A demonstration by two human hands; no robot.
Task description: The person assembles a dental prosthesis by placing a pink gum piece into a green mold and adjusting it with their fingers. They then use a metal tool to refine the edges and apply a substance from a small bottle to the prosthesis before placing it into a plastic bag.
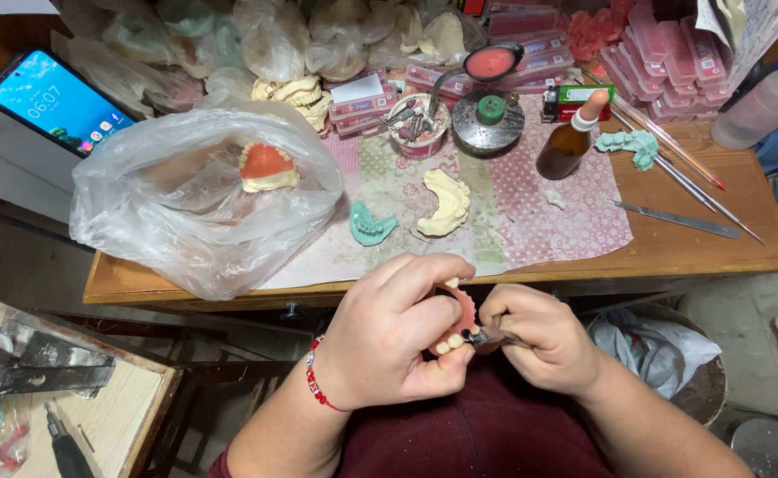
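While left hand (393, 341) grips pink wax denture (462, 320), right hand (544, 341) pinches carving tool (488, 336) at teeth; trimming midway imo, 2nd wax-up (267, 167) bagged on surface (672, 252).

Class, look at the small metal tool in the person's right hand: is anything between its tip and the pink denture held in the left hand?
Nothing visible. The tool in the right hand reaches the denture directly, gripped by the left hand.

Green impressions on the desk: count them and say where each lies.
2. One green impression lies on the mat left of the yellow cast; the other is right of the brown bottle. More may be hidden in the bags behind.
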